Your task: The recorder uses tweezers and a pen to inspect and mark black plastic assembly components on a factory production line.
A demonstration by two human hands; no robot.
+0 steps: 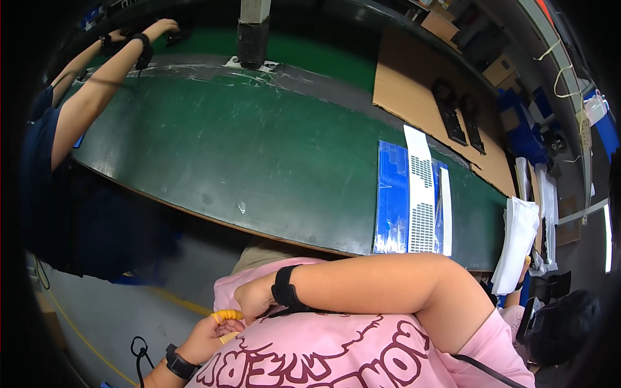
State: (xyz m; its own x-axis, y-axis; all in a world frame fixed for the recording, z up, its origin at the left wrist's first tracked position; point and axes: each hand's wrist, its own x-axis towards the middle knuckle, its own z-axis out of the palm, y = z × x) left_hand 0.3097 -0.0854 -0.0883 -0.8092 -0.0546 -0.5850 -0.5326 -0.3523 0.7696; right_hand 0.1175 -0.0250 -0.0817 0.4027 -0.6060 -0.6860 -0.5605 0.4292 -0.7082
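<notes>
Close against my pink shirt, both hands meet low in the view. My left hand (210, 337) has a ribbed yellow finger cot (228, 315) over one outstretched finger. Its other fingers curl loosely, and a second bit of yellow shows lower down among them. From the right, my bent arm crosses my chest and brings my right hand (254, 299) to the tip of that covered finger. The right hand's fingers are closed and point down at the finger cot; their tips are partly hidden. Black straps circle both wrists.
Ahead lies a long green worktable (259, 155). On its right are a blue sheet (392, 194) and white label strips (422, 194). Beyond, dark parts (453, 119) lie on cardboard (407, 77). A co-worker's arms (97, 103) reach over the table at left; another person (563, 326) is at right.
</notes>
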